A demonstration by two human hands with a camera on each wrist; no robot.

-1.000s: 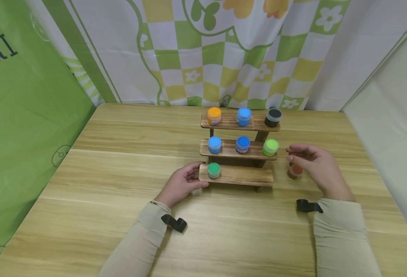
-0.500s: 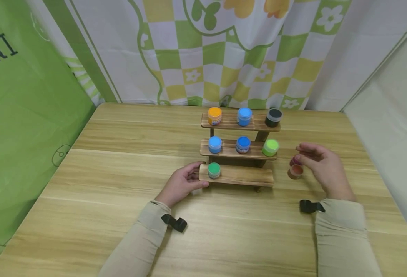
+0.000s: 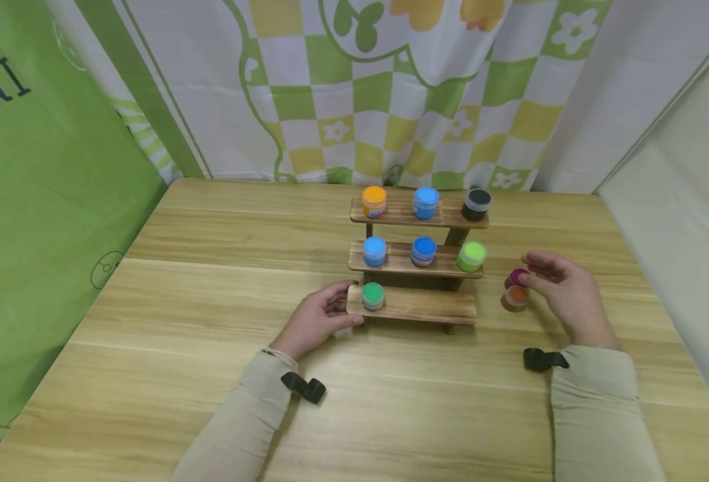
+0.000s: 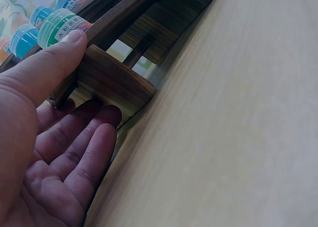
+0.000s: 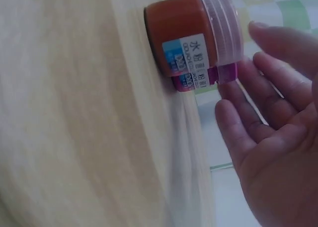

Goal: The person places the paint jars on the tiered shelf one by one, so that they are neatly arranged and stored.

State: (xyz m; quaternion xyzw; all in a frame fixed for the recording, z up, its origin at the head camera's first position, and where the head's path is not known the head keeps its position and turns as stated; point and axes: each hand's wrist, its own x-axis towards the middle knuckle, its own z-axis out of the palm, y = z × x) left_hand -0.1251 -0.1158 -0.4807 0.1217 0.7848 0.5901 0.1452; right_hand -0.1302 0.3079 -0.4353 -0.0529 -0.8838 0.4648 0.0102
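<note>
My left hand (image 3: 317, 320) grips the left end of a three-tier wooden display stand (image 3: 426, 306), thumb against the bottom tier and fingers beneath it in the left wrist view. Close to that thumb stands a green paint jar (image 3: 373, 296). On the right, my right hand (image 3: 565, 294) lies beside a magenta paint jar (image 3: 515, 278), fingers relaxed and apart, the thumb tip overlapping its lid in the head view. An orange-brown paint jar (image 5: 181, 36) with a clear lid stands in front of the magenta one, partly hiding it in the right wrist view.
The middle tier bears light-blue (image 3: 375, 251), dark-blue (image 3: 423, 251) and lime-green (image 3: 471, 256) jars. Orange (image 3: 374, 202), blue (image 3: 426, 203) and black (image 3: 477, 205) jars stand on the top tier. Behind the wooden table (image 3: 221, 268) hangs a checked curtain (image 3: 378, 127).
My right hand has shifted slightly right, and the magenta jar, hidden at first, now shows behind the orange-brown one. My left hand stays on the stand.
</note>
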